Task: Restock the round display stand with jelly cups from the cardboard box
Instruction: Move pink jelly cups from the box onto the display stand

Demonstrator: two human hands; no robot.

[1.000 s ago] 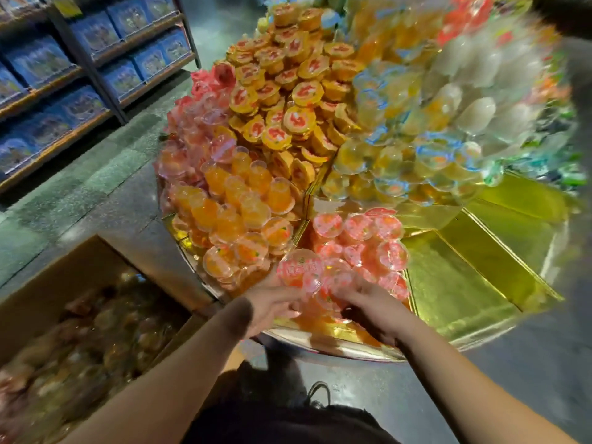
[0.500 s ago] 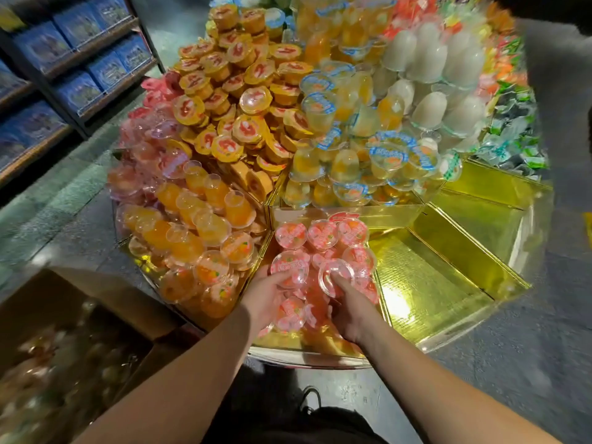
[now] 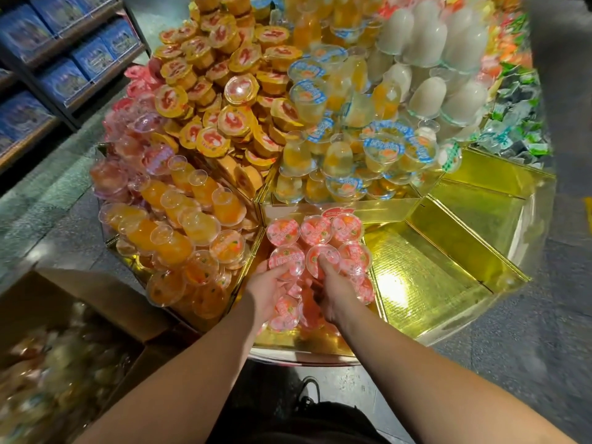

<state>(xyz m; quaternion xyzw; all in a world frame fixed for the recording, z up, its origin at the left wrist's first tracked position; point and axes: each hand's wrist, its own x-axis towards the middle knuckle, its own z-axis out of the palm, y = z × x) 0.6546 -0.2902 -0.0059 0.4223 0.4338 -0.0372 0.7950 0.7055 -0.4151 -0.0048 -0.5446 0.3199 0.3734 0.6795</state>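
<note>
Both hands down in the wedge compartment of the round display stand (image 3: 480, 302) nearest the camera, among pink-lidded jelly cups (image 3: 315, 230). Left hand (image 3: 267, 285) curled round one pink-lidded cup (image 3: 286, 257) at the near left of the pile, fingers wrapped under its rim. Right hand (image 3: 333, 288) curled round a neighbouring cup (image 3: 323, 256) just right of that one, fingertips hooked over its lid. Three more pink-lidded cups in a row at the far end of the same compartment, lids tilted toward the camera; others lying loose below and between the two wrists, one (image 3: 283, 312) resting against the left wrist.

Right of that compartment on the stand: gold-lined wedges (image 3: 426, 277) with bare floors showing. Left of it: orange jelly cups with clear lids (image 3: 179, 225), heaped. Beyond it, higher on the stand: yellow cups with red-printed lids (image 3: 224, 100), clear cups with blue-rimmed lids (image 3: 374, 149), milky white cups (image 3: 448, 59) and green-wrapped sweets (image 3: 512, 110).

Cardboard box (image 3: 105, 302) on the floor left of the stand, flaps open, blurred cups (image 3: 54, 376) inside. Shelves of blue packages (image 3: 64, 56) farther left of the stand. Dark shoe (image 3: 307, 395) on the floor just below the stand's near edge.
</note>
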